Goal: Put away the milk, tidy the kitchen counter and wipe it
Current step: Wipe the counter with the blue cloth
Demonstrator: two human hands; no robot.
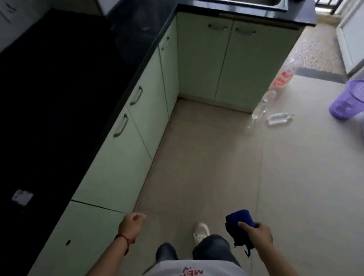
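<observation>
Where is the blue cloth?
The blue cloth is low in the head view, right of centre, gripped in the right hand above the floor, away from the black counter.

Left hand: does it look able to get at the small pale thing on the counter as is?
Probably yes. The left hand holds nothing and hangs beside the counter; nothing stands between it and the small pale thing, so a sideways reach should do.

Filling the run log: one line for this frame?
left hand: empty | right hand: grips cloth | counter: neither hand on it
</observation>
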